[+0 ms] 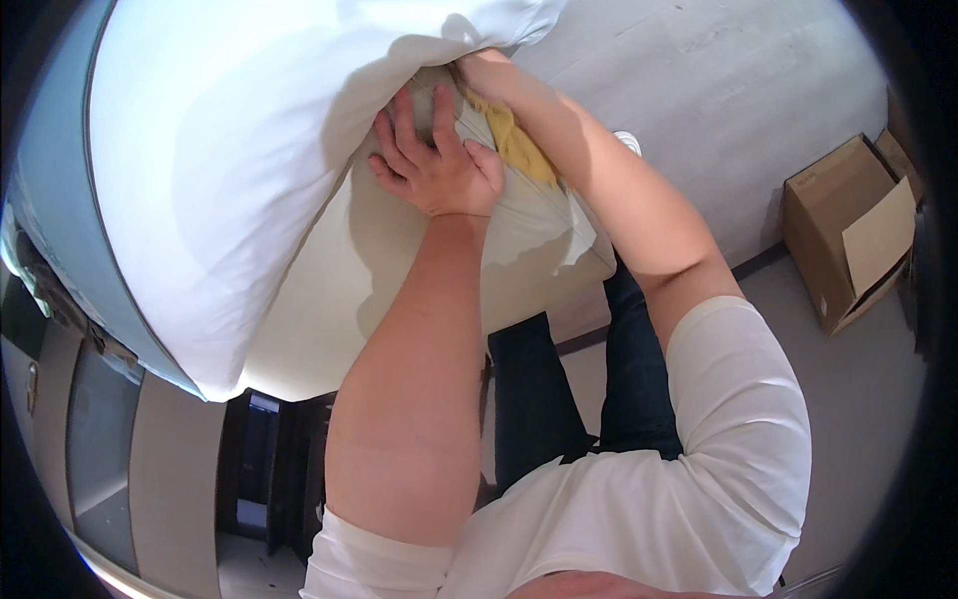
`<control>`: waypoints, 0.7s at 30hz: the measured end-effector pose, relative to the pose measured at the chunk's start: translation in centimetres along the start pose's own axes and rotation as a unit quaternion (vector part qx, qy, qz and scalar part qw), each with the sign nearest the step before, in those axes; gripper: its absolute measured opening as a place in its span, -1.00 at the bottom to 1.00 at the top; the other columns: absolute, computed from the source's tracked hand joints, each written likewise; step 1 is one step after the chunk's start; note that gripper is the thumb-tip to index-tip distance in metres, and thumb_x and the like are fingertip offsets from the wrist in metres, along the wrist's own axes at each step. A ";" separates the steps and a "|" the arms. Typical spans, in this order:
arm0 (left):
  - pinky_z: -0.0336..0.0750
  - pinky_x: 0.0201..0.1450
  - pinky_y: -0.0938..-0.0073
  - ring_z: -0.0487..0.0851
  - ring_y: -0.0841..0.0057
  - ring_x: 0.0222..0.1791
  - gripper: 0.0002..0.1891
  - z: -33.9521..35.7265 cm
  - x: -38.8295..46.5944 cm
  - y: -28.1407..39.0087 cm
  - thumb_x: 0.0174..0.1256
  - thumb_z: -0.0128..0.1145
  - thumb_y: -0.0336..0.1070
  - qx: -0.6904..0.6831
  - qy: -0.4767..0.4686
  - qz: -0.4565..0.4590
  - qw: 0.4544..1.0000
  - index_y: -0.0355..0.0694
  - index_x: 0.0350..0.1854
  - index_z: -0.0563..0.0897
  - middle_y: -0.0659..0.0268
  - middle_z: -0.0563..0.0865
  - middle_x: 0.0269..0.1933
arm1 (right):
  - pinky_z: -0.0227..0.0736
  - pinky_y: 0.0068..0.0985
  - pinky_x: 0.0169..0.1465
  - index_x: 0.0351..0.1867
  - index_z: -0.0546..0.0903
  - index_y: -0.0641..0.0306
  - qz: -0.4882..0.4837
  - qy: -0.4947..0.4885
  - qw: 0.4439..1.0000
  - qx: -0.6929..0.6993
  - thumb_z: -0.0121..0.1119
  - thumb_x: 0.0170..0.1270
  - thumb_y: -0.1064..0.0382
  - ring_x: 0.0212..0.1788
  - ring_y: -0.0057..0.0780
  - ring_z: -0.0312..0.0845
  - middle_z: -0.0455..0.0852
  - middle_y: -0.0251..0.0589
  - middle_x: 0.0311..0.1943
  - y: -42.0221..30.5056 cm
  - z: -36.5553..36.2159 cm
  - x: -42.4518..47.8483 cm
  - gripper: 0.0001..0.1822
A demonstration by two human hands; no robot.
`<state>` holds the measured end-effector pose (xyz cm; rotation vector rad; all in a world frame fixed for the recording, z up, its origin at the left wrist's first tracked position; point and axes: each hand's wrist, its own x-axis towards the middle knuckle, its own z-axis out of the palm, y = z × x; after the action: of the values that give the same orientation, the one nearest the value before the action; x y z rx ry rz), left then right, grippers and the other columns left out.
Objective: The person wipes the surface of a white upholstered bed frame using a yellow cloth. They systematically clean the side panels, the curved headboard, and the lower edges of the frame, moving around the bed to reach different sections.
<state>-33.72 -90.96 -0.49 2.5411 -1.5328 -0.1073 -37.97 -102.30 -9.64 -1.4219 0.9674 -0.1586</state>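
My left hand (pixel 449 157) lies palm down with its fingers apart on a cream, cloth-covered padded surface (pixel 307 299), perhaps a mattress. Its fingertips reach a greyish patch at the fold where large white bedding (pixel 224 150) overhangs. To the right, my right hand (pixel 490 73) goes in beneath the edge of that bedding. Its fingers are hidden, so whether they grip anything cannot be seen. A crumpled yellow cloth (pixel 520 146) lies under my right wrist and forearm, along the cream surface.
A pale wall (pixel 718 90) rises close on the right. Against it, an open cardboard box (pixel 846 224) stands on the grey floor (pixel 846 404). Light blue fabric (pixel 56 195) borders the white bedding at left. Dark furniture (pixel 292 464) is below the bed's edge.
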 end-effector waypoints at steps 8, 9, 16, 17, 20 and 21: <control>-0.13 0.31 -0.31 0.09 -0.08 0.46 -0.33 -0.2 0.1 0.6 0.02 -0.09 -0.16 -0.012 -0.003 -0.007 1.000 0.03 0.34 0.39 0.07 0.24 0.45 | 0.44 -0.33 0.06 0.05 0.61 0.39 0.254 -0.027 0.949 0.185 -0.08 0.42 -0.03 -0.06 -0.20 0.58 0.69 0.01 -0.07 10.7 1.8 5.4 -0.50; -0.14 0.32 -0.30 0.09 -0.05 0.46 -0.33 0.0 0.1 0.6 0.00 -0.06 -0.17 -0.016 -0.001 -0.010 1.000 0.07 0.33 0.40 0.10 0.23 0.46 | 0.45 -0.34 0.05 0.05 0.61 0.39 0.289 -0.029 0.939 0.185 -0.07 0.42 -0.05 -0.08 -0.23 0.59 0.69 0.00 -0.08 13.0 1.8 4.6 -0.48; -0.12 0.30 -0.29 0.11 -0.11 0.43 -0.31 0.0 0.1 0.3 0.00 -0.08 -0.19 -0.013 0.015 -0.004 1.000 0.01 0.35 0.39 0.02 0.28 0.42 | 0.35 -0.30 0.18 0.21 0.51 0.41 0.411 -0.063 0.909 0.014 -0.12 0.39 -0.10 0.06 -0.15 0.56 0.65 0.09 0.05 25.0 -1.9 -13.6 -0.38; -0.12 0.30 -0.30 0.12 -0.08 0.43 -0.31 0.0 0.1 0.4 -0.01 -0.06 -0.17 -0.023 0.012 -0.006 1.000 0.05 0.35 0.39 0.06 0.27 0.43 | 0.37 -0.30 0.14 0.18 0.53 0.41 0.461 -0.019 0.879 0.120 -0.11 0.38 -0.08 0.01 -0.17 0.57 0.66 0.07 0.01 26.0 -1.9 -15.5 -0.41; -0.10 0.29 -0.31 0.14 -0.02 0.42 -0.29 0.0 0.0 0.7 -0.03 0.00 -0.14 -0.038 0.002 -0.016 0.999 0.13 0.35 0.38 0.14 0.26 0.44 | 0.43 -0.32 0.03 0.11 0.55 0.41 0.532 0.050 0.795 0.289 -0.09 0.37 -0.01 -0.12 -0.25 0.60 0.68 0.02 -0.10 26.2 -1.7 -17.6 -0.47; -0.10 0.29 -0.30 0.14 -0.01 0.42 -0.28 0.1 -0.1 0.8 -0.04 0.00 -0.14 -0.039 0.000 -0.017 0.999 0.13 0.35 0.38 0.15 0.26 0.44 | 0.44 -0.32 -0.01 0.09 0.56 0.41 0.526 0.038 0.811 0.254 -0.08 0.37 0.01 -0.15 -0.28 0.60 0.68 0.00 -0.13 24.4 -2.1 -16.4 -0.49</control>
<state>-34.42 -91.25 -0.42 2.5071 -1.4572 -0.1680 -60.41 -88.59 -23.00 -0.2563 1.5137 0.3404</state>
